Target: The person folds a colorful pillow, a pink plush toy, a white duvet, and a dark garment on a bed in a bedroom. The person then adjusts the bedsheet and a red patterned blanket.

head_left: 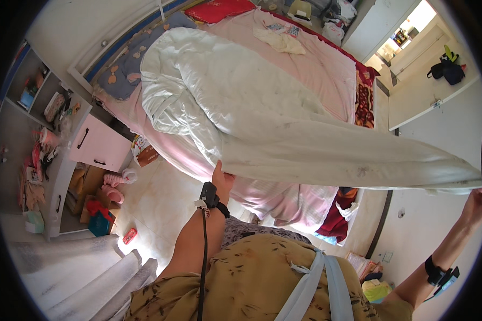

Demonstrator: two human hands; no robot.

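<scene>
A large white quilt [241, 101] lies bunched over the left half of the bed, and its near part is drawn out in a long taut strip to the far right. My left hand [223, 181] is closed on the quilt's near edge, about the middle of the view. At the right rim, my right hand [474, 207] is raised and closed on the quilt's stretched end; part of its grip is cut off by the dark picture edge. Beneath the quilt, a pink sheet [326, 80] covers the bed.
A grey-blue patterned pillow [120, 75] and a red pillow [219, 9] lie at the bed's head. Light clothing [281, 40] rests on the sheet. A pink-fronted cabinet [99, 142] stands left, with pink slippers [112, 187] and a small red object [129, 236] on the floor.
</scene>
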